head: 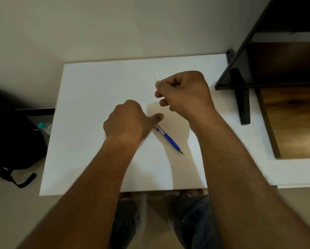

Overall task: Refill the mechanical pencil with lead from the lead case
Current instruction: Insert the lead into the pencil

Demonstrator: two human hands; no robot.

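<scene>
A blue mechanical pencil [170, 140] with a silver upper part lies on the white table [96, 90], its tip pointing toward the near right. My left hand [130, 121] rests over the pencil's top end, fingers curled and thumb stretched out toward the right; whether it grips the pencil is hidden. My right hand [184, 92] hovers above the table behind the pencil, fingers closed on a thin lead [155, 80] whose end sticks out to the upper left. The lead case is not visible.
A dark shelf frame [240, 83] stands at the table's right rear, with a wooden surface [294, 123] beyond it. A black backpack [10, 141] and a bottle [42, 125] sit on the floor to the left. My knees show below the table's front edge.
</scene>
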